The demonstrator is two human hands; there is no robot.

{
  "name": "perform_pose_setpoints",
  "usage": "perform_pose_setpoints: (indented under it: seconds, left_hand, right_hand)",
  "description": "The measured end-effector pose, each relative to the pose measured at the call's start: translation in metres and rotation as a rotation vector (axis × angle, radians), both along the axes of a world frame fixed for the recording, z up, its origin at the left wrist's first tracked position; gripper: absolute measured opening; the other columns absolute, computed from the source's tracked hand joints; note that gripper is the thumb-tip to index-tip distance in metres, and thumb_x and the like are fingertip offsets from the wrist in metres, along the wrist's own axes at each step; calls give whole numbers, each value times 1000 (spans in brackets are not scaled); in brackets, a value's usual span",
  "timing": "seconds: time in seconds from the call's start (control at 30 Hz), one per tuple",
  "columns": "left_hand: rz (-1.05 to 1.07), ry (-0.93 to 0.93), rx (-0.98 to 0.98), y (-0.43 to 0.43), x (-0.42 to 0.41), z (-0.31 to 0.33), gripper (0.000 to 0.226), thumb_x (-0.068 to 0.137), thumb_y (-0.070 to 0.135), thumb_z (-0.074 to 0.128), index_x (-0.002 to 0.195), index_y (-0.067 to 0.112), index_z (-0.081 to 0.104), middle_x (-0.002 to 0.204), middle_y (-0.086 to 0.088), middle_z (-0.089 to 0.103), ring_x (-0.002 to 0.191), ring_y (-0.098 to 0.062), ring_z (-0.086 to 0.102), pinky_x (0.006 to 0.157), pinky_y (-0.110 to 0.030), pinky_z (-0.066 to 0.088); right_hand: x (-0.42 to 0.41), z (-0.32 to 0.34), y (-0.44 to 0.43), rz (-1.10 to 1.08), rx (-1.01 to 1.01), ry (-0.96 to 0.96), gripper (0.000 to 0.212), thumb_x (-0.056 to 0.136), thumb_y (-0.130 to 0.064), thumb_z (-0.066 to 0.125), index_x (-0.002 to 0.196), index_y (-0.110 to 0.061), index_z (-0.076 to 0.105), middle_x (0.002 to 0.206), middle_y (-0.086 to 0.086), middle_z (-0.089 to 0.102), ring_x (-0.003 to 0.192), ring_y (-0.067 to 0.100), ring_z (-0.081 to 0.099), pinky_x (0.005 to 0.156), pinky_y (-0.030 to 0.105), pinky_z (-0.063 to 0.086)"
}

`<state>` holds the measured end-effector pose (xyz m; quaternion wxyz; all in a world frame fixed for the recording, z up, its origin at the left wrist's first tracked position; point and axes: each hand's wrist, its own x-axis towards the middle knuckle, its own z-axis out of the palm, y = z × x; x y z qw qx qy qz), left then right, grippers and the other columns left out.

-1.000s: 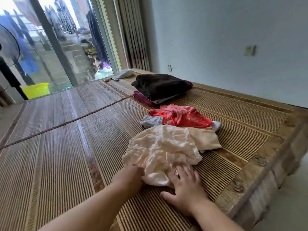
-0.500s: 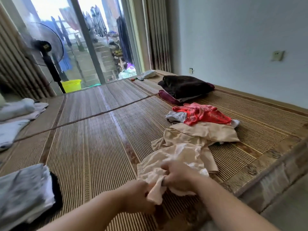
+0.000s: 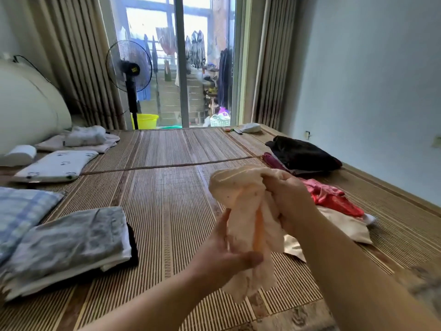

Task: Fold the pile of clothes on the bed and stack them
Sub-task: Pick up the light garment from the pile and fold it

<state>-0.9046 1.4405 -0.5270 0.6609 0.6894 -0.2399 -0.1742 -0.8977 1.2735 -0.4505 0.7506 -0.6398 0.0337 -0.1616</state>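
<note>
Cream garment hangs above the bed mat — both hands grip it, left hand low, right hand high (red garment behind; folded stack left).

No writing can be read; the yellowish sticker at the hub of the fan is too blurred.

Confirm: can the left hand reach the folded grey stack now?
Probably yes: only bare mat lies between the left hand and the folded grey stack. But it grips the peach garment, so it's occupied.
</note>
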Motion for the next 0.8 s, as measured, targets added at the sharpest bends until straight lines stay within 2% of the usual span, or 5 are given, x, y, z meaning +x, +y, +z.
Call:
perform_pose_setpoints:
  seconds: [0.23, 0.3, 0.47, 0.63, 0.8]
  left_hand:
    - [546, 129, -129, 29, 13, -5, 34, 68, 17, 73, 100, 19, 60, 90, -7, 70, 75, -21, 70, 61, -34, 57]
    - [621, 51, -136, 48, 22, 2, 39, 66, 18, 74, 102, 22, 60, 87, -2, 71, 74, -18, 70, 57, -28, 54]
    - [257, -373, 162, 60, 32, 31, 36, 67, -2, 70, 80, 32, 65, 75, 7, 69, 73, -1, 65, 68, -20, 52]
    - [294, -593, 355, 51, 35, 54, 34, 73, 2, 70, 68, 30, 50, 62, 13, 52, 57, -1, 46, 52, -11, 37]
    - [0, 94, 183, 71, 31, 47, 27, 90, 48, 60, 109, 28, 61, 104, -5, 70, 92, -22, 69, 76, -37, 57]
  right_hand:
    - [-8, -27, -14, -169, -401, 147, 30, 75, -1, 66, 58, -11, 44, 65, 8, 46, 65, 23, 44, 59, 41, 44]
    - [-13, -33, -16, -77, -667, 344, 18, 73, -4, 71, 85, -7, 58, 86, 9, 59, 82, 25, 57, 80, 48, 51]
    - [-15, -23, 12, 304, -897, 291, 107, 71, -16, 79, 151, -36, 11, 156, -3, 27, 140, 13, 27, 114, 34, 28]
    - [0, 0, 64, 576, -876, 97, 55, 71, -8, 81, 118, -25, 59, 95, -14, 66, 74, -13, 59, 64, 7, 44]
    - [4, 11, 67, 498, -935, 74, 17, 78, -15, 77, 87, -2, 70, 71, -4, 64, 62, 1, 57, 60, 15, 46]
